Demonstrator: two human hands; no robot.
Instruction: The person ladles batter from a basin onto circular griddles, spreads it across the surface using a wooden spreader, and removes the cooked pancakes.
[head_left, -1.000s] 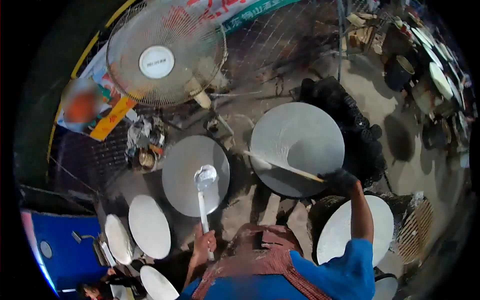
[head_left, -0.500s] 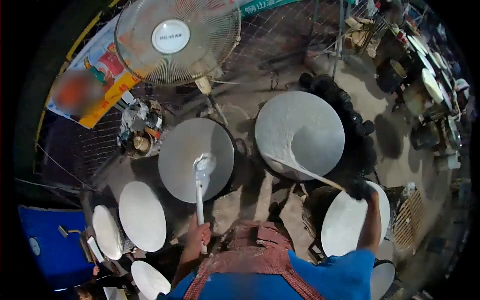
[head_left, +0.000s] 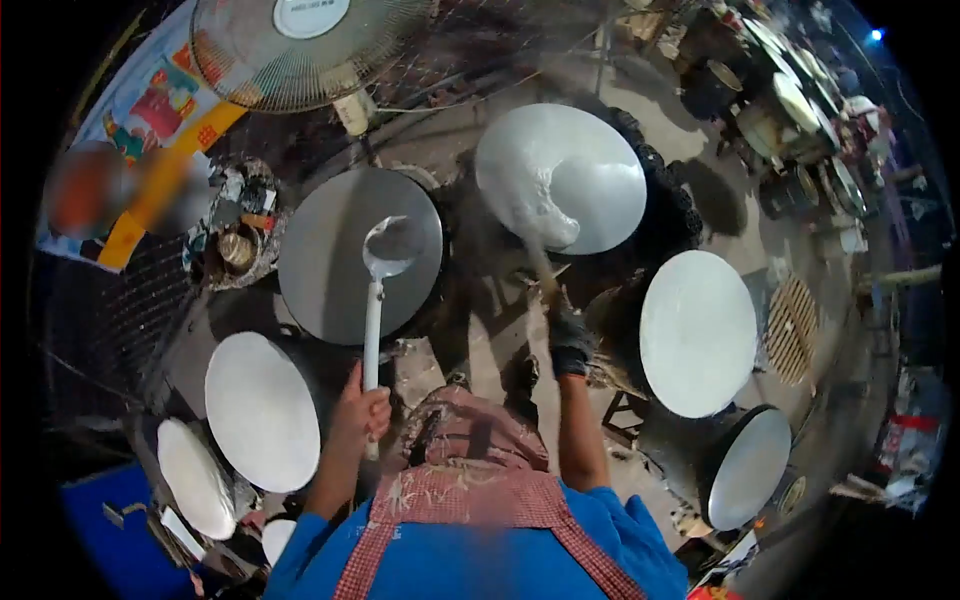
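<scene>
My left hand (head_left: 362, 410) is wrapped round the pale handle of a large ladle (head_left: 373, 325). The ladle's bowl is over the grey round griddle (head_left: 310, 260) on the left. In a dark glove, my right hand (head_left: 570, 338) grips a wooden-handled spreader (head_left: 543, 268), whose far end is blurred near the front edge of the right griddle (head_left: 603, 195). Wet white batter (head_left: 540, 215) lies on the left and front part of that griddle, curving round a bare-looking grey patch.
A fan (head_left: 310, 60) stands at the upper left. Pale round griddles (head_left: 262, 410) lie at the lower left and another (head_left: 698, 333) at the right. Black lumps (head_left: 668, 195) are stacked behind the right griddle. A slatted rack (head_left: 790, 330) sits farther right.
My right hand has swung left and inward with the spreader, now in front of the right griddle. The batter has gathered towards the front edge. The view has shifted, and my left hand still holds the ladle.
</scene>
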